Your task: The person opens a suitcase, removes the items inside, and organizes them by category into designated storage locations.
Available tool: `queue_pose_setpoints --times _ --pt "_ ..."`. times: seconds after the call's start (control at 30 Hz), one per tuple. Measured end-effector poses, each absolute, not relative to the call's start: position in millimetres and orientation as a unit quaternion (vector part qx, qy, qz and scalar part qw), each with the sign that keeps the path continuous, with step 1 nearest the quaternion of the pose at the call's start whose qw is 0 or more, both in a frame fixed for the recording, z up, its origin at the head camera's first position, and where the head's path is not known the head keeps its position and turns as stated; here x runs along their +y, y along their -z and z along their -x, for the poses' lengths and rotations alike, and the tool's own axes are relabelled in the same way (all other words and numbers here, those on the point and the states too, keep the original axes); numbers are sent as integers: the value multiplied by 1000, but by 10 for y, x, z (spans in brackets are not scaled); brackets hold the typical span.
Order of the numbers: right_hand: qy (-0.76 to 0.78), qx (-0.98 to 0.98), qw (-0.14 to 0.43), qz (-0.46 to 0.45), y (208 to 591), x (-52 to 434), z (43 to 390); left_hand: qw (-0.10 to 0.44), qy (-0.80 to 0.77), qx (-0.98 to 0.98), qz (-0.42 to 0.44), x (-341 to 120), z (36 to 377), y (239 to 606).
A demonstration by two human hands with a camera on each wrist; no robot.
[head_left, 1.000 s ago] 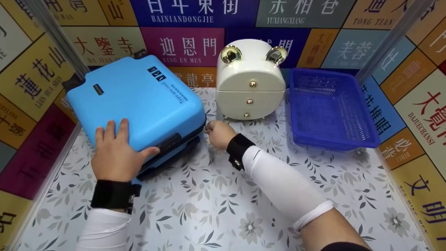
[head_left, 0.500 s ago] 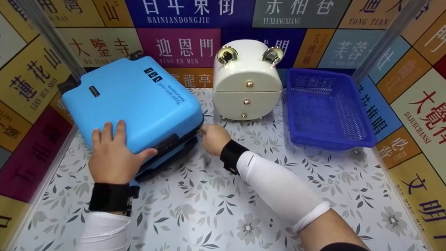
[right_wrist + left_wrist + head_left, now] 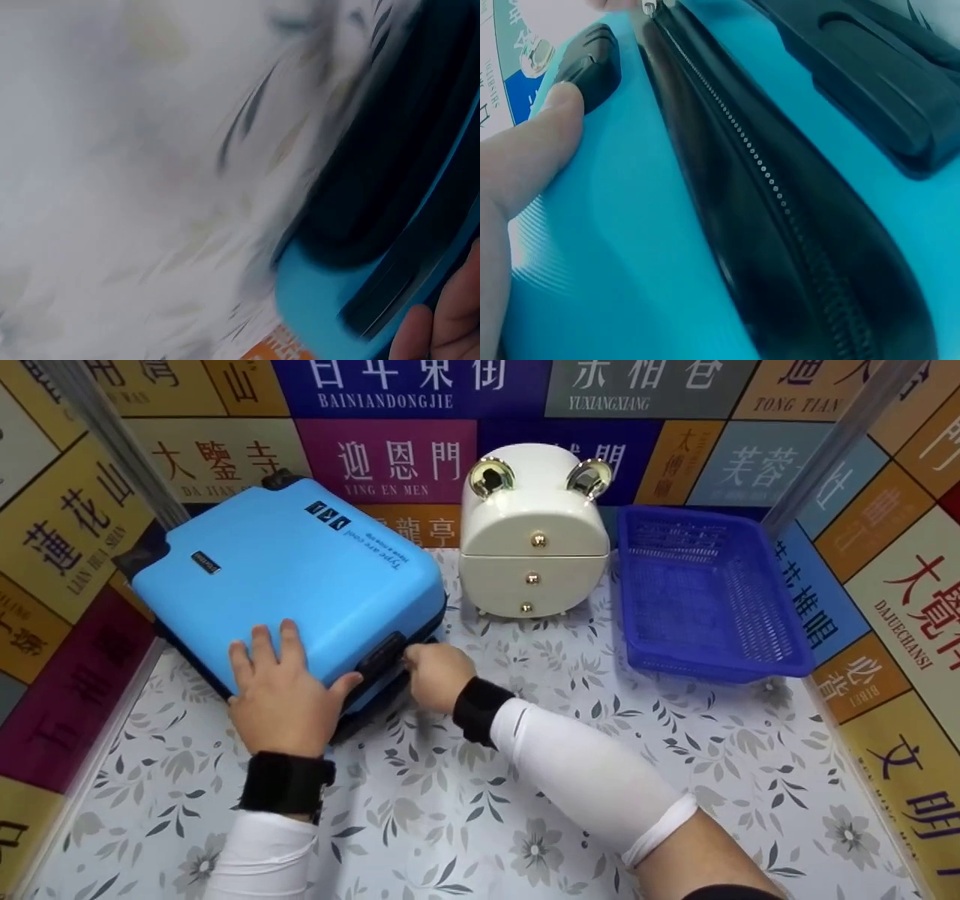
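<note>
Blue suitcase lying flat at the left of the worktop, both your hands on its near edge.

Your left hand (image 3: 281, 701) lies spread and flat on the smooth hard lid of the suitcase (image 3: 292, 566), thumb beside the dark lock block (image 3: 592, 64). Your right hand (image 3: 435, 675) is curled at the black zip band (image 3: 780, 202) on the near right side; it looks like a pinch on the zip pull, though the pull itself is hidden. The shell is stiff, glossy and probably slippery, so you press down on the lid for steadiness, while the zip band is soft fabric with fine teeth. To the right stand a glossy cream drawer box (image 3: 534, 540) and a blue mesh basket (image 3: 709, 592).
</note>
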State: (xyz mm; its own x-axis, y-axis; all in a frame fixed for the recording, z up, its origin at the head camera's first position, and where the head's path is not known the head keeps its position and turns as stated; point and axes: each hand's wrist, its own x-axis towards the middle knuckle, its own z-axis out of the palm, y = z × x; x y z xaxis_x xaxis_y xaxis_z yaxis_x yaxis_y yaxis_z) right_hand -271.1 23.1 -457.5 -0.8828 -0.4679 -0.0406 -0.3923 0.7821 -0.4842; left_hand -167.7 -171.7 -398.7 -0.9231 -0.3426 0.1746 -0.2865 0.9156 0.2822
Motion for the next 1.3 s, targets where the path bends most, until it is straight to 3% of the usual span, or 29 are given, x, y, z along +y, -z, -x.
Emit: queue_pose_setpoints --times 0.5,0.7,0.83,1.03,1.3 --pt "269 949 52 159 4610 334 2935 83 116 -985 -95 -1423 1631 3939" --pt "268 952 25 147 4585 394 3036 66 257 -964 -26 -1699 1568 3787" --pt "273 950 31 150 4565 412 3064 38 261 -964 24 -1966 1630 3794" --pt "275 948 54 148 4576 422 3077 79 219 -970 64 -2112 1716 3911" --pt "247 949 59 186 4574 401 2959 95 202 -974 41 -1967 1789 3980"
